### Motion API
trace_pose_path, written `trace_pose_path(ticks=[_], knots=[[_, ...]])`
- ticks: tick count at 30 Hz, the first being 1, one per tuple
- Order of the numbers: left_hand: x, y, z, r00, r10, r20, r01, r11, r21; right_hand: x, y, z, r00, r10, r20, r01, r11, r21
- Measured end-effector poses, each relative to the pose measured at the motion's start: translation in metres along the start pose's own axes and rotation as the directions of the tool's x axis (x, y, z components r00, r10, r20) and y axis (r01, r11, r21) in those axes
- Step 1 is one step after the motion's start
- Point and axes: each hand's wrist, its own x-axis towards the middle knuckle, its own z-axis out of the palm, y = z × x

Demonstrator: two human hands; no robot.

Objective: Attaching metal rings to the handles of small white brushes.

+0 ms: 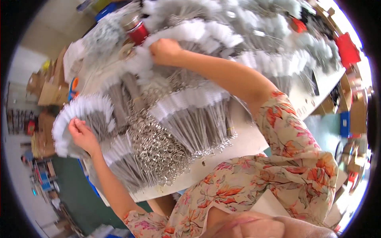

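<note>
Many small wire brushes with white bristle heads and thin twisted stems lie in fans over the table. At the left, my left hand [82, 137] hovers at a curved fan of brushes [63, 115], fingers loosely bent and apart, with nothing visible in them. My right hand [164, 51] reaches across to the far side, closed among white bristles beside a red tin [137, 32]; what its fingers grip is hidden. Between my arms lies a heap of shiny metal rings [156, 142]. Next to it is a broad fan of brushes [198, 119], ring ends toward me.
More brush bundles [274, 63] cover the far and right side of the white table [246, 139]. Orange-handled scissors [74, 85] lie at the left edge. A tape roll [126, 50] sits near the tin. Cardboard boxes [53, 93] stand left; a red bag [347, 49] is at the far right.
</note>
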Motion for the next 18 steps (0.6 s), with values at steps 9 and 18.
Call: trace_pose_path(ticks=[9, 18], knots=[[-0.002, -0.018, 0.081, 0.82, -0.03, 0.572, -0.278, 0.852, 0.444, -0.055, 0.083, -0.18, 0.715, -0.056, -0.697, 0.291, 0.93, 0.223], [-0.007, 0.012, 0.064, 0.798, -0.078, 0.598, -0.264, 0.847, 0.462, -0.159, 0.289, -0.18, 0.998, 0.058, -0.025, -0.063, 0.963, -0.26]])
